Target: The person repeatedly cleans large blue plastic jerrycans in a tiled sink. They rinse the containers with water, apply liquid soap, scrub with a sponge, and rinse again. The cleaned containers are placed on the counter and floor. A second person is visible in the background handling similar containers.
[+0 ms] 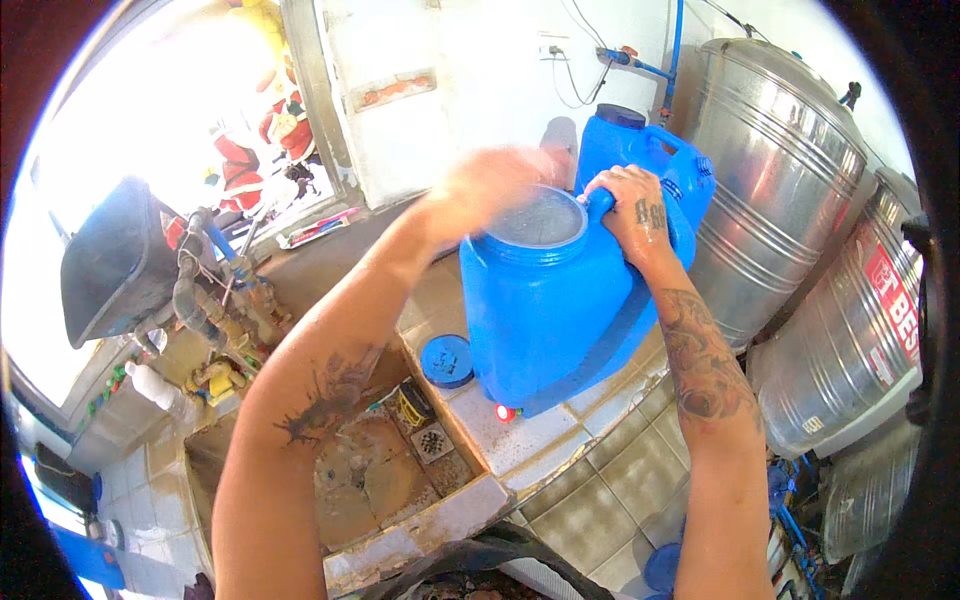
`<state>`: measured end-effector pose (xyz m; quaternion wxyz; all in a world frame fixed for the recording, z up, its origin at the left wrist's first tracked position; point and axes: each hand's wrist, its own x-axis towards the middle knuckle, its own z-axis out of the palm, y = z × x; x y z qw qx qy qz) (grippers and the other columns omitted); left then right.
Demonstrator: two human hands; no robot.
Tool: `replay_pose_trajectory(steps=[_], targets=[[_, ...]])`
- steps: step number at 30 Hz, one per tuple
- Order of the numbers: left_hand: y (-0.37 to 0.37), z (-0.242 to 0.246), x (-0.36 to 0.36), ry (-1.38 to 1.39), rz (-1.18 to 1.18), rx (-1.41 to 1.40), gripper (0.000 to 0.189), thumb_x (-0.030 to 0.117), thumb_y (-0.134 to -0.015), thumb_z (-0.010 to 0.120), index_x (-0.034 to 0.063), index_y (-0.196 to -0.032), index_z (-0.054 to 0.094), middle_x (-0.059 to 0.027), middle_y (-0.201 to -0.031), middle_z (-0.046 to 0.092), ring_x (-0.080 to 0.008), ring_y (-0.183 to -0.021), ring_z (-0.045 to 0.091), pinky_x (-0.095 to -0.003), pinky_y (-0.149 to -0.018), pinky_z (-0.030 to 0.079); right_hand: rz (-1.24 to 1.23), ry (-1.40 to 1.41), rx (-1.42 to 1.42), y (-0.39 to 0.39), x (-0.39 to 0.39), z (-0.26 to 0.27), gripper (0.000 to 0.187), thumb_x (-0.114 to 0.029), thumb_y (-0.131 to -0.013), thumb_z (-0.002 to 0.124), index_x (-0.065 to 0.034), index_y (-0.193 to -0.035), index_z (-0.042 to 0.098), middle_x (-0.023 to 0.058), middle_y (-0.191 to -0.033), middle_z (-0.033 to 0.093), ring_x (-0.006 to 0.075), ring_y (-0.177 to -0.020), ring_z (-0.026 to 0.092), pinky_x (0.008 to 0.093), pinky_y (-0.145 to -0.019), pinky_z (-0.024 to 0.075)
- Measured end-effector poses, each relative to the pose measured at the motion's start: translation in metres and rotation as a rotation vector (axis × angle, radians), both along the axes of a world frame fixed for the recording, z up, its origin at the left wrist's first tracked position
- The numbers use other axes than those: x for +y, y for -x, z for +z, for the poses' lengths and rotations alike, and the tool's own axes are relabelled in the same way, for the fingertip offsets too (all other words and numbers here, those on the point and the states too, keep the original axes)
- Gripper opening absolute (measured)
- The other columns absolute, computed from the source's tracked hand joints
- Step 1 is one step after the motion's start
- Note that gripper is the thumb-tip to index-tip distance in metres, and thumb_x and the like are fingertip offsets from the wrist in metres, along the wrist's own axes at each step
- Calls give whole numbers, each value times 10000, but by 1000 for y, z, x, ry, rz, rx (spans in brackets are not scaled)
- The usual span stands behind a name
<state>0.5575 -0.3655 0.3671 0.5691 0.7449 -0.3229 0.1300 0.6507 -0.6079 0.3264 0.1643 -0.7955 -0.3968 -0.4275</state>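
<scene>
A large blue plastic water container (555, 300) stands on a tiled ledge, its round mouth uncovered and what looks like water up near the rim. My right hand (630, 206) grips the container's handle. Blurred by motion, my left hand (499, 187) is over the far left side of the mouth; its fingers are too smeared to make out. Beside the container's base lies a blue screw cap (448, 361). A small red and white spigot or cap (505, 412) shows low on the container's near side. Behind it stands a second blue container (611, 150) with a dark cap.
A tiled basin (420, 517) with a drain grate (433, 442) and a yellow-and-black item lies at lower left. Pipes and valves (217, 315), a white bottle (154, 386) and toothpaste (319, 229) are at left. Steel tanks (772, 180) stand at right, near blue wall pipes (670, 67).
</scene>
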Motion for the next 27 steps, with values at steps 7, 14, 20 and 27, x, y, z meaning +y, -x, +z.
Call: replay_pose_trajectory(steps=[7, 14, 20, 27], targets=[[22, -323, 103, -1053, 547, 420, 1066, 497, -583, 901, 266, -1522, 451, -248, -1634, 212, -512, -1489, 186, -573, -1198, 280, 59, -28, -14, -1, 19, 5, 93, -242, -799, 733, -160, -810, 691, 67, -825, 655, 293, -876, 618, 445, -837, 442], [36, -341, 74, -917, 772, 511, 819, 585, -712, 799, 234, -1415, 569, -184, -1428, 494, -371, -1253, 567, -509, -1035, 474, 15, -31, 37, 3, -1, -2, 128, -263, -810, 739, -148, -799, 684, 64, -826, 657, 291, -884, 609, 446, -840, 428], [46, -59, 75, 320, 467, 237, 862, 444, -871, 725, 41, -1550, 379, -152, -1415, 574, -198, -1248, 548, -315, -1037, 444, -35, -26, 5, 13, 24, 5, 68, -179, -777, 718, -146, -832, 695, 64, -834, 665, 291, -900, 614, 440, -852, 434], [63, 46, -7, -1090, 607, 43, 901, 684, -826, 596, 76, -1482, 491, -278, -1409, 548, -422, -1284, 539, -503, -1099, 398, -66, -27, 31, 37, 56, 3, 141, -79, -712, 699, -127, -844, 687, 76, -864, 671, 294, -922, 624, 450, -860, 438]])
